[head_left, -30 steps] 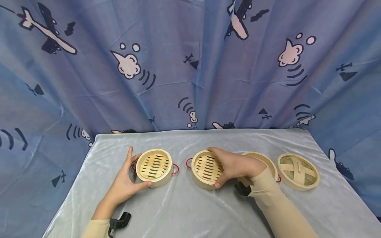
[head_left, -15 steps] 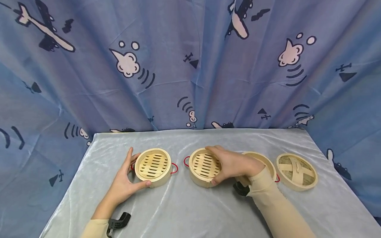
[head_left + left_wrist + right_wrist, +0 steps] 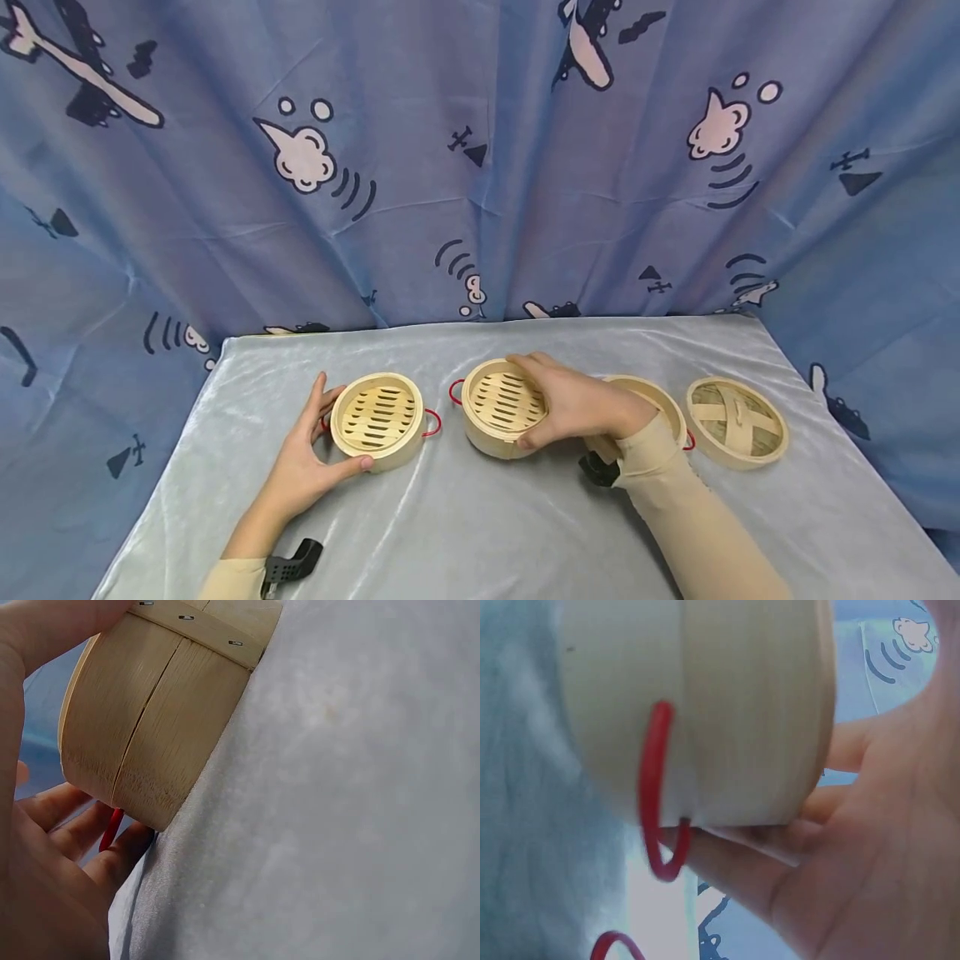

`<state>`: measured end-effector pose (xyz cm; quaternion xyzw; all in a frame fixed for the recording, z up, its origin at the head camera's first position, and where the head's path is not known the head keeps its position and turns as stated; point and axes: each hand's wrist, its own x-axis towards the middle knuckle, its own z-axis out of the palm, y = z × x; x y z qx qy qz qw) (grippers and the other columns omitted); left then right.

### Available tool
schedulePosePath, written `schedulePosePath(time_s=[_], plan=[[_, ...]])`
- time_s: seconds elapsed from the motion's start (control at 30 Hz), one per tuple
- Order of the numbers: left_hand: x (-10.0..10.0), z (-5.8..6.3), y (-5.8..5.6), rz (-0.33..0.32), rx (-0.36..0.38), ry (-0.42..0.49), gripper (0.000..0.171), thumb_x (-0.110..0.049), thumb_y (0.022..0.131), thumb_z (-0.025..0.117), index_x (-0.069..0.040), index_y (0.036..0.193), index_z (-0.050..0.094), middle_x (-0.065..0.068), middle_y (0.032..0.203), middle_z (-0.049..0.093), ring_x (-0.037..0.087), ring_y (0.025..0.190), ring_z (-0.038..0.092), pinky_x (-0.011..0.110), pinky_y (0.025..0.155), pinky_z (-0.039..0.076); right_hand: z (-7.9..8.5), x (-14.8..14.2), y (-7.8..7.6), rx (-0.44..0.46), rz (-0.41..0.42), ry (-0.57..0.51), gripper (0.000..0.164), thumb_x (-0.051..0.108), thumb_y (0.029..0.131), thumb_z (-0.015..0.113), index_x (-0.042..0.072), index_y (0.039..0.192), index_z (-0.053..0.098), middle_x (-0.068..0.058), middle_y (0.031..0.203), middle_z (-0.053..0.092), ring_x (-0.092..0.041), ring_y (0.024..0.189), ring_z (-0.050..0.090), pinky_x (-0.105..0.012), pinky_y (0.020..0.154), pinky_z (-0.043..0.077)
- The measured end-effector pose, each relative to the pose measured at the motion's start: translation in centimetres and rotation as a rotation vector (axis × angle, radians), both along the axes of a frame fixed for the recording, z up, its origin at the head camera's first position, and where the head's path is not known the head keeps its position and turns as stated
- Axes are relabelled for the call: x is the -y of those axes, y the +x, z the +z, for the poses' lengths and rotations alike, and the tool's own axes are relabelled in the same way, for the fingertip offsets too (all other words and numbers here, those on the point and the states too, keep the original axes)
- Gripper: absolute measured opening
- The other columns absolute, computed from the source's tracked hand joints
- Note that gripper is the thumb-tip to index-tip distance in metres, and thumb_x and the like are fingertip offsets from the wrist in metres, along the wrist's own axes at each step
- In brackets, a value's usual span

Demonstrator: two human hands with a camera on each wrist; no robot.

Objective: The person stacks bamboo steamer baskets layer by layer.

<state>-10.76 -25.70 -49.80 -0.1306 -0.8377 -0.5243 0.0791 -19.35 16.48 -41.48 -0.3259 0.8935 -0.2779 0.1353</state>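
Observation:
On the left of the head view, my left hand [image 3: 300, 467] holds a round bamboo steamer basket [image 3: 377, 418] with a slatted base and red loop handles. Its thumb lies at the near side, fingers at the far left side. Toward the middle, my right hand [image 3: 573, 402] grips a second bamboo steamer basket [image 3: 501, 402] across its right side, thumb in front and fingers behind. The right wrist view shows this basket's wall [image 3: 757, 712] and one red handle [image 3: 652, 780]. Whether it touches the table cannot be made out.
A third steamer basket [image 3: 671, 410] stands behind my right wrist, partly hidden. Right of it lies a round woven bamboo lid [image 3: 738, 422]. Pale velvety cloth [image 3: 442, 517] covers the table, and a blue patterned curtain [image 3: 420, 167] hangs behind and at the sides.
My right hand has brought the second basket slightly left and upward in the head view, closer to the first. My left hand keeps its hold. The head view has shifted a little.

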Motion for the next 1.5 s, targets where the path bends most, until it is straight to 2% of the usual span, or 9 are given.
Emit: schedulePosePath(time_s=[0.23, 0.47, 0.63, 0.87, 1.07, 1.27, 1.5], plan=[[0.0, 0.0, 0.0, 0.014, 0.004, -0.022, 0.143, -0.018, 0.075, 0.104, -0.036, 0.176, 0.005, 0.011, 0.168, 0.045, 0.029, 0.156, 0.040, 0.030, 0.124, 0.033, 0.4, 0.8, -0.1, -0.039, -0.014, -0.033, 0.129, 0.048, 0.065, 0.096, 0.005, 0.169, 0.033, -0.016, 0.162, 0.046, -0.032, 0.146, 0.050, -0.053, 0.123, 0.041], [0.1, 0.0, -0.1, -0.001, -0.004, 0.019, 0.141, -0.014, 0.075, 0.103, -0.030, 0.177, 0.008, 0.014, 0.167, 0.045, 0.032, 0.154, 0.041, 0.013, 0.119, 0.032, -0.1, 2.3, 0.1, -0.095, 0.006, -0.082, 0.132, 0.050, 0.065, 0.098, 0.004, 0.169, 0.032, -0.017, 0.163, 0.046, -0.033, 0.148, 0.048, -0.053, 0.124, 0.039], [0.0, 0.2, -0.3, -0.024, 0.007, 0.034, 0.140, -0.013, 0.076, 0.103, -0.028, 0.177, 0.008, 0.014, 0.168, 0.043, 0.031, 0.156, 0.039, 0.015, 0.122, 0.032, -0.2, 3.1, 0.2, -0.118, 0.034, -0.122, 0.131, 0.051, 0.066, 0.097, 0.006, 0.170, 0.030, -0.013, 0.162, 0.046, -0.029, 0.146, 0.049, -0.050, 0.124, 0.041], [0.1, 0.3, -0.4, -0.037, -0.004, 0.061, 0.141, -0.010, 0.075, 0.103, -0.026, 0.177, 0.009, 0.017, 0.168, 0.044, 0.031, 0.156, 0.039, 0.019, 0.123, 0.033, 0.9, 4.6, 0.1, -0.152, 0.059, -0.126, 0.131, 0.058, 0.067, 0.094, 0.009, 0.171, 0.030, -0.008, 0.162, 0.046, -0.024, 0.147, 0.049, -0.048, 0.123, 0.042], [0.2, 0.2, -0.2, -0.033, -0.006, 0.045, 0.140, -0.011, 0.075, 0.103, -0.026, 0.177, 0.009, 0.018, 0.168, 0.044, 0.031, 0.156, 0.039, 0.020, 0.124, 0.033, 1.2, 6.2, -0.3, -0.151, 0.082, -0.113, 0.131, 0.059, 0.067, 0.093, 0.011, 0.171, 0.031, -0.009, 0.164, 0.044, -0.026, 0.147, 0.049, -0.049, 0.121, 0.044], [0.3, 0.1, -0.2, -0.021, -0.017, 0.020, 0.140, -0.012, 0.074, 0.104, -0.029, 0.177, 0.011, 0.015, 0.167, 0.046, 0.030, 0.155, 0.041, 0.019, 0.122, 0.034, 1.1, 7.2, -0.5, -0.154, 0.114, -0.108, 0.130, 0.060, 0.068, 0.093, 0.008, 0.170, 0.031, -0.011, 0.163, 0.045, -0.027, 0.146, 0.050, -0.049, 0.121, 0.044], [0.3, 0.1, 0.0, -0.021, -0.039, 0.010, 0.139, -0.012, 0.074, 0.104, -0.026, 0.178, 0.013, 0.018, 0.166, 0.047, 0.037, 0.153, 0.043, 0.018, 0.120, 0.037, 0.9, 7.8, -0.5, -0.144, 0.119, -0.084, 0.130, 0.063, 0.070, 0.091, 0.007, 0.171, 0.030, -0.011, 0.161, 0.046, -0.029, 0.144, 0.052, -0.051, 0.120, 0.045]])
